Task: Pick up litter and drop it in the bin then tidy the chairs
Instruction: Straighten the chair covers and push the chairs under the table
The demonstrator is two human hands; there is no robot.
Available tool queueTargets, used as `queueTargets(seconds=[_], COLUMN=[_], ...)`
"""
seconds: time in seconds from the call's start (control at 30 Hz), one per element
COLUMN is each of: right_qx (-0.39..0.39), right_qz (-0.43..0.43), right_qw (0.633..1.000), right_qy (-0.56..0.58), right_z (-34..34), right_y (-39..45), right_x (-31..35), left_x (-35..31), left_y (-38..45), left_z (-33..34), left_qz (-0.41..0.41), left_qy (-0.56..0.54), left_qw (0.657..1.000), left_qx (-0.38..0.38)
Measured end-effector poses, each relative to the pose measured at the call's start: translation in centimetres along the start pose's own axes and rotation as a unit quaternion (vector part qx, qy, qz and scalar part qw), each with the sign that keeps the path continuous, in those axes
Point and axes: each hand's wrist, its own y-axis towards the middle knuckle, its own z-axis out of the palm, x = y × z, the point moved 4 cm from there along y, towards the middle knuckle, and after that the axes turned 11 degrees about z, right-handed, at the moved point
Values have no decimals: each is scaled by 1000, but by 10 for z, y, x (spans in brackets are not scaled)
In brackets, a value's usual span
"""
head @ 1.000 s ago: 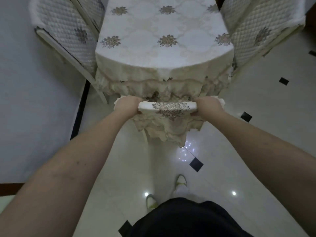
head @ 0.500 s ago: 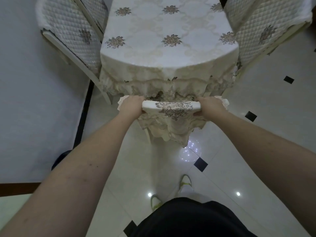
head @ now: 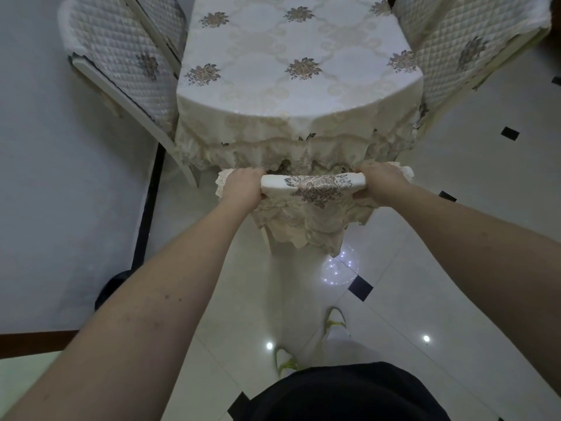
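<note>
Chair [head: 312,185] top rail runs left-right, dead ahead of the body, backrest right up at the near edge of the desk [head: 291,86]. Left hand [head: 243,188] and right hand [head: 384,183] have fingers wrapped over the rail's two ends, equally near. Push goes straight forward, square to the rail; seat is hidden.

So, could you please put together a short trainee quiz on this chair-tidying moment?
1. True or false: both hands, left and right, grip the chair back.
2. How many other quilted chairs flank the table?
3. The gripped chair is: A) at the table's near end B) beside the wall C) tipped over.

Key: 1 true; 2 two, one left, one right; 3 A.
</note>
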Motion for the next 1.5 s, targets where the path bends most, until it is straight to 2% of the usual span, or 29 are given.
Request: queueTargets(seconds=[0.17,0.3,0.47,0.67,0.93,1.03,1.1,1.2,1.33,1.5], right_qx=[-10,-19,6,14,8,4,2,-34,-117,-175], right_qz=[37,24,20,-3,-29,-33,-30,-30,-125,-119], right_qw=[999,999,999,1000,999,999,999,999,979,976], right_qy=[-18,-39,-37,-20,-13,-13,-12,24,109,44], right_z=[1,3,10,15,15,13,11,8,17,45], right_y=[5,5,8,17,20,17,13,-6,-63,-81], right_x=[-5,-3,4,-2,-5,-3,-3,1,32,39], left_x=[-5,2,13,15,9,2,-16,-51,-64,-66], left_y=[3,8,10,7,4,-8,-21,-44,-54,-49], left_z=[-1,0,0,3,1,-6,-6,5,16,15], left_qz=[14,19,-13,-40,-56,-69,-42,4,-18,-27], left_qy=[1,-7,-5,-34,-31,-12,-9,-4,19,-11], left_qw=[1000,999,998,999,998,997,999,1000,996,995], left_qx=[7,34,65,7,1,-32,-22,-24,-82,-99])
